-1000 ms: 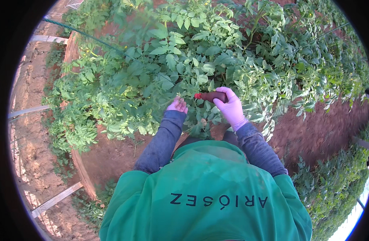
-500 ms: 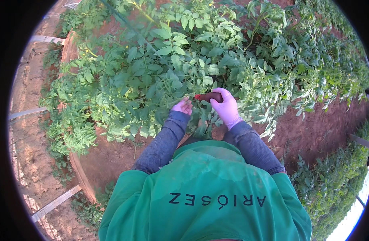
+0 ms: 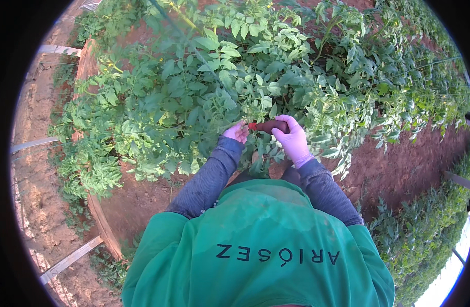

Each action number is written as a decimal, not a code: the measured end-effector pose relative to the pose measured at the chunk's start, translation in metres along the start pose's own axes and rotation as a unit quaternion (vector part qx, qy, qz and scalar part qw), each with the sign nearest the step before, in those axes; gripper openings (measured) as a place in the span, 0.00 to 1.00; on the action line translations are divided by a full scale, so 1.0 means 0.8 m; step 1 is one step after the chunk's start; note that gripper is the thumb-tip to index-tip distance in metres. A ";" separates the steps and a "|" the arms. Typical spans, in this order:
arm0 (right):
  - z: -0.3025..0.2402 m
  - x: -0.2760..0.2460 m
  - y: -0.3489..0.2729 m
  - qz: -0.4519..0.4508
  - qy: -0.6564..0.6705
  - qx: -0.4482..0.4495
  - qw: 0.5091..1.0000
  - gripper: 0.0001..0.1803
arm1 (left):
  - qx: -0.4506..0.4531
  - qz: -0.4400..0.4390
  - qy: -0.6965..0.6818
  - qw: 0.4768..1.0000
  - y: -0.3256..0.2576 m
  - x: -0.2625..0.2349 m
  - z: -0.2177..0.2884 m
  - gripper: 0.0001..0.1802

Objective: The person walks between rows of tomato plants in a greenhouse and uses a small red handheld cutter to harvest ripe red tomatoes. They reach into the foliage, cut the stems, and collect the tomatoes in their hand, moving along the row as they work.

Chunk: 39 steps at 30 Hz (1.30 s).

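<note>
- Your right hand [image 3: 292,139], in a pale glove, is wrapped around a dark-handled tool [image 3: 269,126], held level among the leaves.
- Your left hand [image 3: 236,132] pinches at the tool's red tip [image 3: 252,126]; what it nips is too small to tell.
- The plant [image 3: 209,87] looks soft and easily snapped, so hold stems near a joint, lightly.
- No containers show; only red soil [image 3: 398,169] alongside.

Dark red-handled tool [image 3: 269,126], horizontal, perhaps pruners, among green leaves [image 3: 204,97]
</note>
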State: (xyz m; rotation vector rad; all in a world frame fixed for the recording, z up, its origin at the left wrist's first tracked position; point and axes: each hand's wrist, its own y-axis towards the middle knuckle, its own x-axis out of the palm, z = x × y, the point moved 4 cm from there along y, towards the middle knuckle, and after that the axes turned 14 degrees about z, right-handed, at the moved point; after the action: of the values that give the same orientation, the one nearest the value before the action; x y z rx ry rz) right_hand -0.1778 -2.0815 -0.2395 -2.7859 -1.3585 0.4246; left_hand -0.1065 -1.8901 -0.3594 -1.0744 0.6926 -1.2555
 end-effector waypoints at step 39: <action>-0.004 -0.039 0.011 0.083 0.024 0.041 0.995 0.18 | 0.108 -0.046 0.121 0.986 0.015 0.037 -0.003 0.33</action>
State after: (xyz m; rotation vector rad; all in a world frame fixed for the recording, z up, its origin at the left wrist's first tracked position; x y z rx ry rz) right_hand -0.1882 -2.1107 -0.2306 -2.8323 -1.0796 0.4034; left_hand -0.0971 -1.9194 -0.3671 -0.7900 0.6772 -1.5211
